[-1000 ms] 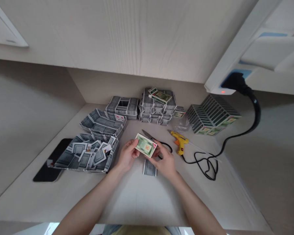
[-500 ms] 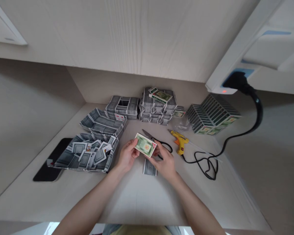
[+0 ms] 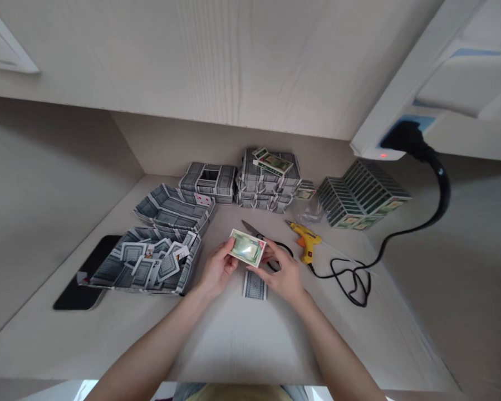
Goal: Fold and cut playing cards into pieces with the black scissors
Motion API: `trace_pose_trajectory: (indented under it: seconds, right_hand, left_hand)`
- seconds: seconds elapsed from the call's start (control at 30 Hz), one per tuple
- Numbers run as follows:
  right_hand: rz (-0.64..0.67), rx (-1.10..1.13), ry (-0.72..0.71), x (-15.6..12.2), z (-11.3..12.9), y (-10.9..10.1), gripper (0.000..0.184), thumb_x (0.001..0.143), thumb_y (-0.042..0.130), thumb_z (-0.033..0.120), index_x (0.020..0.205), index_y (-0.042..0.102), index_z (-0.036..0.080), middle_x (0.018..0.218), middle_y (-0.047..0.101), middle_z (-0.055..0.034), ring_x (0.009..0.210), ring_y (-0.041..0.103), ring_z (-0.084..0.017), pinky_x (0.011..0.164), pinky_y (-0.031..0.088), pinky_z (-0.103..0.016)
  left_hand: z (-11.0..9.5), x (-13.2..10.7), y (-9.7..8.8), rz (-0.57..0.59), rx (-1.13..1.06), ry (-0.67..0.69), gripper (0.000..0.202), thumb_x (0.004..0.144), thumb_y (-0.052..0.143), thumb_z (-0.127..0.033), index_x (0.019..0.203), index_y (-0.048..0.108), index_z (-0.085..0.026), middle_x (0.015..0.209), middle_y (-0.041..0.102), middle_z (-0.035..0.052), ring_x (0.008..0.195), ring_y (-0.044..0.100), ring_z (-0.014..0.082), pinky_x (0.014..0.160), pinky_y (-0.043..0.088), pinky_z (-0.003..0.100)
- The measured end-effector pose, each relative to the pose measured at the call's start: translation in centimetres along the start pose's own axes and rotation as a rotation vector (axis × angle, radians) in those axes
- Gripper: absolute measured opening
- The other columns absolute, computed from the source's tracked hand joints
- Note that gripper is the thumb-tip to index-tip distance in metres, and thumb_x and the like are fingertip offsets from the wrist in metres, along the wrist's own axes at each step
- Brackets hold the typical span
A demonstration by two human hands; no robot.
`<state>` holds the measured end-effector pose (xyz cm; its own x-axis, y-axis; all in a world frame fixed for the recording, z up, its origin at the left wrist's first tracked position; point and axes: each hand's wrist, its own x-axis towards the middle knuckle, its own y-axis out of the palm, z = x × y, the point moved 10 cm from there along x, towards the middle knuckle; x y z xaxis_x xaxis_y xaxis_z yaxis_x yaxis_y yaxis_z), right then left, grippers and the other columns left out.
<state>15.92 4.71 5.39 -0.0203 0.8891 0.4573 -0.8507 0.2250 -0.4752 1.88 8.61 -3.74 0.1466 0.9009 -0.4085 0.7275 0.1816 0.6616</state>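
A green and white playing card box (image 3: 247, 248) with a glossy face is held up between both hands over the desk. My left hand (image 3: 217, 267) pinches its left end, thumb on top. On its right end, the fingers of my right hand (image 3: 282, 271) are closed around the edge. Below the box, a playing card (image 3: 254, 285) lies face down on the desk, its upper part hidden. Scissors (image 3: 253, 228) with black handles lie just behind, partly covered by the box and my right hand.
A tray built of cards (image 3: 179, 282) holds loose cards at left, overlapping a black phone (image 3: 73, 294). Further card-built boxes (image 3: 267, 181) stand at the back. To the right are a yellow glue gun (image 3: 307, 240), its black cord (image 3: 384, 245) and stacked card boxes (image 3: 342, 203).
The card box has tilted slightly, and a bright reflection now shows on its face. Both hands keep their hold; the view has shifted a little.
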Motion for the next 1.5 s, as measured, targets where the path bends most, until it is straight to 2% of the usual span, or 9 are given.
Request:
trace_pose_trajectory:
  seconds: [0.23, 0.67, 0.93, 1.07, 1.2, 1.27, 1.33, 1.4, 1.5]
  right_hand:
    - [0.100, 0.019, -0.008, 0.7, 0.3, -0.6, 0.063, 0.064, 0.071, 0.036, 0.120, 0.048, 0.020, 0.085, 0.067, -0.0057, 0.069, 0.063, -0.018, 0.070, 0.053, -0.033]
    - [0.194, 0.180, -0.004, 0.7, -0.4, -0.3, 0.060, 0.065, 0.070, 0.032, 0.120, 0.049, 0.019, 0.085, 0.065, -0.0067, 0.068, 0.063, -0.017, 0.065, 0.057, -0.031]
    - [0.218, 0.333, 0.063, 0.4, -1.5, 0.3, 0.061, 0.063, 0.073, 0.029, 0.119, 0.049, 0.022, 0.085, 0.064, -0.0052, 0.071, 0.063, -0.018, 0.066, 0.056, -0.032]
    - [0.204, 0.452, 0.151, 0.2, -2.0, 0.8, 0.064, 0.061, 0.074, 0.028, 0.119, 0.048, 0.022, 0.086, 0.062, -0.0044, 0.073, 0.062, -0.017, 0.069, 0.055, -0.032]
    - [0.331, 0.557, 0.219, -0.3, -1.2, 2.7, 0.067, 0.066, 0.070, 0.028, 0.125, 0.040, 0.024, 0.093, 0.060, -0.0046, 0.081, 0.061, -0.017, 0.074, 0.053, -0.031]
    - [0.353, 0.567, 0.290, -0.6, -1.5, 3.6, 0.062, 0.071, 0.066, 0.031, 0.126, 0.037, 0.025, 0.092, 0.061, -0.0046, 0.073, 0.062, -0.015, 0.067, 0.054, -0.030]
    - [0.290, 0.596, 0.419, -0.9, -2.9, 4.1, 0.058, 0.075, 0.060, 0.036, 0.125, 0.035, 0.024, 0.088, 0.062, -0.0040, 0.056, 0.062, -0.013, 0.055, 0.054, -0.028]
    - [0.221, 0.647, 0.545, -1.2, -4.3, 4.4, 0.057, 0.072, 0.061, 0.040, 0.120, 0.038, 0.022, 0.082, 0.063, -0.0029, 0.048, 0.061, -0.012, 0.048, 0.053, -0.028]
    - [0.209, 0.745, 0.666, -1.5, -5.3, 4.9, 0.047, 0.065, 0.067, 0.041, 0.100, 0.052, 0.015, 0.075, 0.065, -0.0033, 0.052, 0.063, -0.015, 0.051, 0.054, -0.029]
  left_hand:
    - [-0.6, -0.3, 0.7, 0.054, 0.148, 0.055, 0.023, 0.064, 0.070, -0.032, 0.069, 0.059, -0.012, 0.058, 0.054, -0.0032, 0.045, 0.046, 0.0023, 0.040, 0.034, 0.012]
    - [0.6, 0.1, 0.5, 0.074, 0.224, -0.044, 0.025, 0.064, 0.069, -0.034, 0.072, 0.062, -0.012, 0.065, 0.060, -0.0001, 0.050, 0.050, 0.0045, 0.043, 0.033, 0.015]
    - [0.7, 0.3, 0.2, 0.076, 0.281, -0.060, 0.026, 0.064, 0.068, -0.036, 0.073, 0.060, -0.013, 0.064, 0.059, 0.0002, 0.047, 0.048, 0.0052, 0.041, 0.032, 0.016]
    - [0.5, 0.4, 0.4, 0.111, 0.380, -0.027, 0.029, 0.067, 0.063, -0.042, 0.073, 0.057, -0.015, 0.057, 0.055, -0.0023, 0.039, 0.045, 0.0058, 0.035, 0.031, 0.017]
    - [0.3, 0.5, 0.7, 0.121, 0.452, 0.032, 0.032, 0.071, 0.056, -0.048, 0.071, 0.052, -0.016, 0.047, 0.050, -0.0040, 0.032, 0.043, 0.0086, 0.030, 0.029, 0.019]
    - [-0.1, 0.5, 0.9, 0.116, 0.474, 0.074, 0.032, 0.070, 0.056, -0.048, 0.071, 0.050, -0.017, 0.047, 0.050, -0.0041, 0.032, 0.043, 0.0087, 0.030, 0.029, 0.019]
    - [-0.7, 0.5, 1.1, 0.101, 0.516, 0.142, 0.033, 0.069, 0.057, -0.048, 0.071, 0.049, -0.017, 0.047, 0.051, -0.0044, 0.032, 0.043, 0.0082, 0.031, 0.030, 0.019]
    - [-1.5, 0.4, 1.2, 0.080, 0.583, 0.232, 0.033, 0.069, 0.057, -0.049, 0.069, 0.047, -0.017, 0.045, 0.048, -0.0054, 0.032, 0.042, 0.0079, 0.031, 0.030, 0.018]
    - [-2.5, 0.1, 1.4, 0.063, 0.675, 0.348, 0.033, 0.069, 0.057, -0.049, 0.068, 0.046, -0.017, 0.045, 0.046, -0.0064, 0.033, 0.043, 0.0080, 0.032, 0.032, 0.018]
